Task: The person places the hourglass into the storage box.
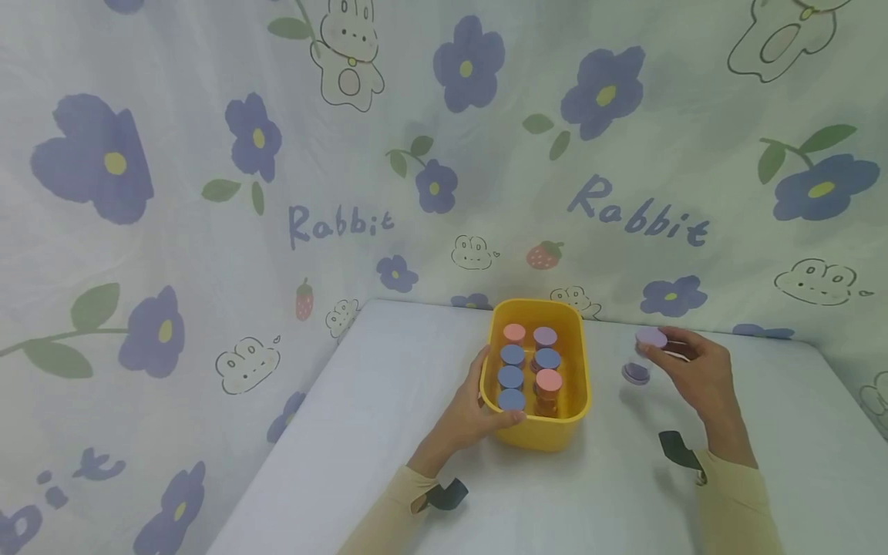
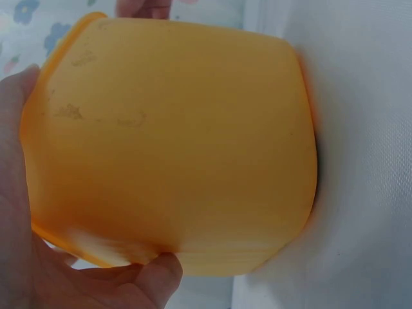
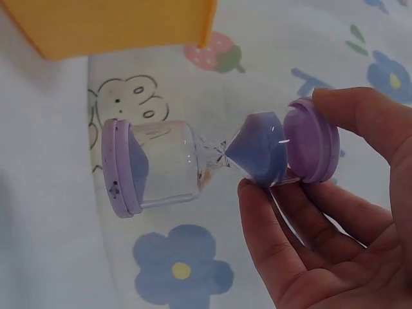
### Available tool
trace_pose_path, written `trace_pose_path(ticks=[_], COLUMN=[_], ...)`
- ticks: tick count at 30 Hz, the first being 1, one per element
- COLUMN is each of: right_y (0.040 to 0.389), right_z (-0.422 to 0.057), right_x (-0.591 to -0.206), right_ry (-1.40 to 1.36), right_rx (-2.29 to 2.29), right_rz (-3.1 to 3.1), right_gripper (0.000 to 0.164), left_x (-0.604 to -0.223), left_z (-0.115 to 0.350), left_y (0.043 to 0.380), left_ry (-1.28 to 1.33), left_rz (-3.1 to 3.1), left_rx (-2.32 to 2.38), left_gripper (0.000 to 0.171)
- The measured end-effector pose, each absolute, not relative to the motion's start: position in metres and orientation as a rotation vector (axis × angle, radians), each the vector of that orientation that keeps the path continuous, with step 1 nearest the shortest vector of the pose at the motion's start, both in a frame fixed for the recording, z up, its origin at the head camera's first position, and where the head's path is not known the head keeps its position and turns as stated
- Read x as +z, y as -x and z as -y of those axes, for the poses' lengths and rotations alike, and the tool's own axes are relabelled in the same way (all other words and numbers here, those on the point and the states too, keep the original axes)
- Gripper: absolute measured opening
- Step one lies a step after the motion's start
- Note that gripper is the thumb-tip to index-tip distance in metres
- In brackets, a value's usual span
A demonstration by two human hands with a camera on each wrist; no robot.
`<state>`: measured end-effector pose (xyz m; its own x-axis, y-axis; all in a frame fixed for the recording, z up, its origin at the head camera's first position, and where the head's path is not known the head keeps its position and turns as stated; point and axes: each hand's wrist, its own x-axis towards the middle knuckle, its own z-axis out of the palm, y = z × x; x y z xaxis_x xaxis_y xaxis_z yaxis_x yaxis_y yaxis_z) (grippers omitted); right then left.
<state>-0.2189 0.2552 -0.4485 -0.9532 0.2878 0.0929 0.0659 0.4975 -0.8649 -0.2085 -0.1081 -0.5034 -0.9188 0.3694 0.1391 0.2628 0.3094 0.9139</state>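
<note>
My left hand (image 1: 468, 408) grips the near left side of a yellow plastic bin (image 1: 541, 436), thumb at the near rim. In the left wrist view the bin's smooth outer wall (image 2: 180, 141) fills most of the picture. To the right of the bin, my right hand (image 1: 702, 374) holds an hourglass (image 1: 650, 338) with light purple caps by its upper end. Seen from the right wrist, thumb and fingers pinch one cap (image 3: 315, 141), and purple-blue sand (image 3: 261, 151) lies in both bulbs. The lower cap (image 1: 636, 374) hangs over the white table.
Inside the bin stand several more hourglasses in two rows, with blue caps (image 1: 510, 377), pink caps (image 1: 549, 380) and a purple cap (image 1: 545, 337). The white table (image 1: 333, 432) meets a cloth backdrop (image 1: 486, 154) printed with flowers and rabbits.
</note>
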Motion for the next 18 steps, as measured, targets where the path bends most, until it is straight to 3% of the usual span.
trace_pose_path(ticks=[18], right_y=[0.202], right_z=[-0.240], right_x=[-0.427], right_ry=[0.139], right_rx=[1.361], right_rz=[2.518], right_gripper=[0.069], left_x=[-0.503], left_z=[0.108], left_y=[0.207], left_ry=[-0.583], left_rz=[-2.472], left_rx=[1.676], left_gripper=[0.114])
